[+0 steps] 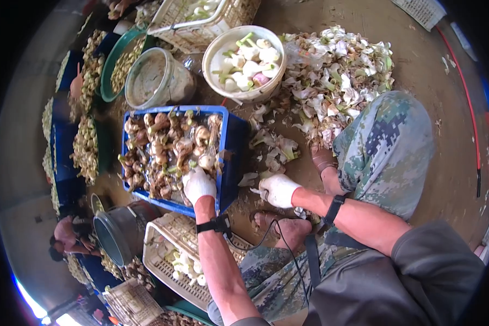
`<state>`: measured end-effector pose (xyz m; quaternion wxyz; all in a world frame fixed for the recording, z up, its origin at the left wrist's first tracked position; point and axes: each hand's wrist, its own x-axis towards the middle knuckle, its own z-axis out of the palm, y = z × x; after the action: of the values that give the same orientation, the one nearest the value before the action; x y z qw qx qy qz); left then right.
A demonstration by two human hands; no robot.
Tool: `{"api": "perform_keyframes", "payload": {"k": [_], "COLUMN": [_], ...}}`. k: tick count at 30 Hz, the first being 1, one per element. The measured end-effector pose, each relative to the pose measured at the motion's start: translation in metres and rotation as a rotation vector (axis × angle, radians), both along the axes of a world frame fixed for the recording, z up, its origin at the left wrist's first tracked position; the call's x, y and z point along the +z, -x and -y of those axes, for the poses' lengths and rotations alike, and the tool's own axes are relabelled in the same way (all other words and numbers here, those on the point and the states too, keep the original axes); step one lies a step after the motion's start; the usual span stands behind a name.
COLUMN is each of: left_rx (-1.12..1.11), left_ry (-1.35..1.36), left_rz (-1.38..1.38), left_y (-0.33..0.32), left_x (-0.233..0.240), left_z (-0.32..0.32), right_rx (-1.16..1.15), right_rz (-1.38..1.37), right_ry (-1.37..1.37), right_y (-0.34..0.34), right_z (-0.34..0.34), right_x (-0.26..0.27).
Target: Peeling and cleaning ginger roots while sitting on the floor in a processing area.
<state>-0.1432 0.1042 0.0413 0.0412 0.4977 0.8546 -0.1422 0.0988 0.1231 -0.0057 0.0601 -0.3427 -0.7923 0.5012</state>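
Note:
My left hand (199, 186), in a white knit glove, reaches into a blue plastic tub (233, 159). The tub holds brown, unpeeled garlic bulbs (159, 150) with short cut stems. My left fingertips touch the bulbs near a pale one (206, 161); whether they grip one is hidden. My right hand (278, 190), gloved in white too, is closed in the air to the right of the tub, above the floor by my feet. A small thin pale object (255, 190) sticks out of its fingers, too small to identify.
Beyond stands a white bucket (212, 77) of peeled garlic, beside a heap of garlic skins (342, 77). An overturned-looking pail (175, 85), a grey bucket (118, 232) and a plastic crate (171, 224) of white bulbs surround the tub. Another person (67, 236) works at far left.

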Motion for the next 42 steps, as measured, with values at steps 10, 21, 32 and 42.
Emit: {"api": "perform_keyframes", "payload": {"k": [10,21,32,42], "left_rx": [0.476,0.490,0.227,0.063], "left_ry": [-0.922,-1.030,-0.726,-0.725], "left_rz": [0.533,0.881,0.594,0.471], "left_y": [-0.030,-0.164,-0.185,-0.191], "left_x": [0.042,0.030,0.038,0.031], "left_z": [0.030,0.062,0.072,0.076], "right_rx": [0.003,-0.335,-0.512,-0.543], "right_rz": [-0.128,-0.404,-0.585,-0.494], "right_ry": [0.276,0.563,1.124,1.002], "right_y": [0.008,0.001,-0.003,0.002], "right_z": [-0.008,-0.016,-0.016,-0.004], "right_x": [0.030,0.042,0.017,0.016]}}
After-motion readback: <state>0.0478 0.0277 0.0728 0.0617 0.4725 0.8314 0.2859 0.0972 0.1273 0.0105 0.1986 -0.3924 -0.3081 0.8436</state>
